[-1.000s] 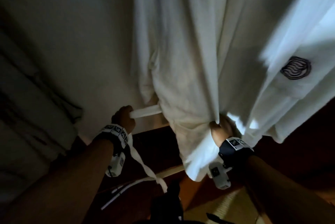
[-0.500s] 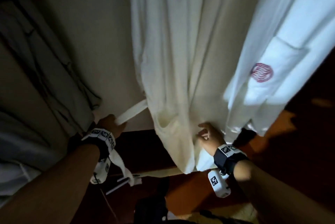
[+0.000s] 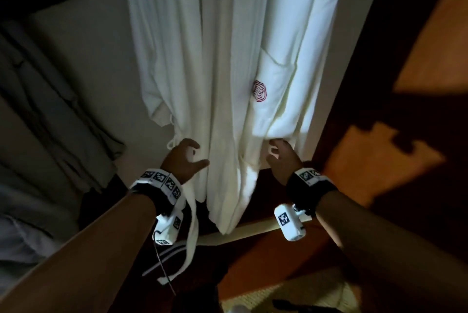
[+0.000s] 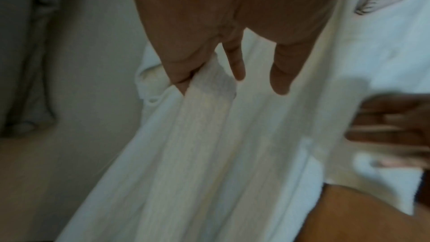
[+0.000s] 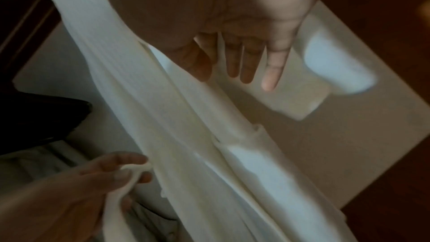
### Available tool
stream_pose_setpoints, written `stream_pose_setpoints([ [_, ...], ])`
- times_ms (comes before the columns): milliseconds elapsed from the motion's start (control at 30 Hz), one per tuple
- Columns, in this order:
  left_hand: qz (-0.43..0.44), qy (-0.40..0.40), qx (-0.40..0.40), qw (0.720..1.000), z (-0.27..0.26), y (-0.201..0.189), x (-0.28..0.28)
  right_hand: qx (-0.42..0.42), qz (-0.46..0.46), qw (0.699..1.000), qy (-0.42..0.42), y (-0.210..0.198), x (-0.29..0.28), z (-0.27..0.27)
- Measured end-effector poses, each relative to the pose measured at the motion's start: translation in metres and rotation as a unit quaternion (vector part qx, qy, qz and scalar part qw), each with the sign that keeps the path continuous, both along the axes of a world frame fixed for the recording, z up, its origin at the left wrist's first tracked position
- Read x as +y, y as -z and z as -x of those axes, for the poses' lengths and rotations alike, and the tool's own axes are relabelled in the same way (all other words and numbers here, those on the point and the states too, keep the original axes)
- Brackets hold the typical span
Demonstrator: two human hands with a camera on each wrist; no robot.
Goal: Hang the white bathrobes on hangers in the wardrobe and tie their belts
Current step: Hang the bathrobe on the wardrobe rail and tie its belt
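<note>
Presently the white bathrobe (image 3: pixel 217 72) hangs in the wardrobe, and the left hand (image 3: pixel 181 160) pinches its belt (image 4: pixel 204 87) at waist level, apparently ready to tie. The right hand (image 3: pixel 281 160), fingers spread and holding nothing, reaches at the robe's right edge, probably seeking the other end.

Both forearms reach up from the lower corners of the head view toward mid-frame, each wearing a dark wristband. The left hand (image 3: pixel 183 160), left of centre, has its outer fingers curled around a strip of white cloth (image 4: pixel 204 87), thumb and forefinger spread. The right hand (image 3: pixel 281 160), right of centre, has loosely extended fingers (image 5: pixel 271 73).
</note>
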State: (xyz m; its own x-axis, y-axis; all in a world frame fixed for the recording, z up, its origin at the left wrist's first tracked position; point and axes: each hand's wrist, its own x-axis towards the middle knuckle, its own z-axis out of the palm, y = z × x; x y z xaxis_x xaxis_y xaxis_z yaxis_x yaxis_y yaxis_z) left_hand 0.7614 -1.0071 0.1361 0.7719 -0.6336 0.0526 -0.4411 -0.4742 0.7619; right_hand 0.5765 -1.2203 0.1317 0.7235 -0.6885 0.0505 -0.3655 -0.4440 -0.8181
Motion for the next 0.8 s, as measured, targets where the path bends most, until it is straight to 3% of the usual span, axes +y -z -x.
stream_pose_setpoints([
  [100, -0.096, 0.017, -0.004, 0.995, 0.02, -0.007, -0.024, 0.027, 0.0, 0.996, -0.09, -0.033, 0.005, -0.01],
  [167, -0.144, 0.001, 0.001, 0.99, 0.034, -0.013, -0.042, 0.043, -0.063, 0.987, -0.142, -0.047, 0.011, -0.014],
  [267, -0.177, 0.001, 0.006, 0.984, 0.052, -0.02, -0.064, 0.061, -0.075, 0.979, -0.179, -0.059, 0.018, -0.011],
  [333, -0.172, -0.01, -0.024, 0.985, 0.054, -0.019, -0.073, 0.043, -0.081, 0.984, -0.156, -0.064, 0.015, -0.009],
  [433, -0.188, -0.008, -0.071, 0.98, 0.039, -0.015, -0.073, 0.038, 0.032, 0.998, -0.031, -0.062, -0.003, -0.009],
  [500, -0.179, -0.01, -0.052, 0.982, 0.023, -0.014, -0.068, 0.059, 0.047, 0.995, 0.057, -0.056, -0.017, -0.006],
  [567, -0.146, -0.005, -0.016, 0.989, 0.012, -0.016, -0.063, 0.107, 0.049, 0.989, 0.095, -0.052, -0.025, -0.003],
  [633, -0.118, 0.038, 0.011, 0.992, 0.004, -0.016, -0.059, 0.161, 0.062, 0.981, 0.094, -0.042, -0.027, -0.008],
  [800, -0.119, 0.139, 0.042, 0.982, -0.002, -0.013, -0.06, 0.302, 0.023, 0.953, -0.007, 0.001, -0.004, -0.037],
])
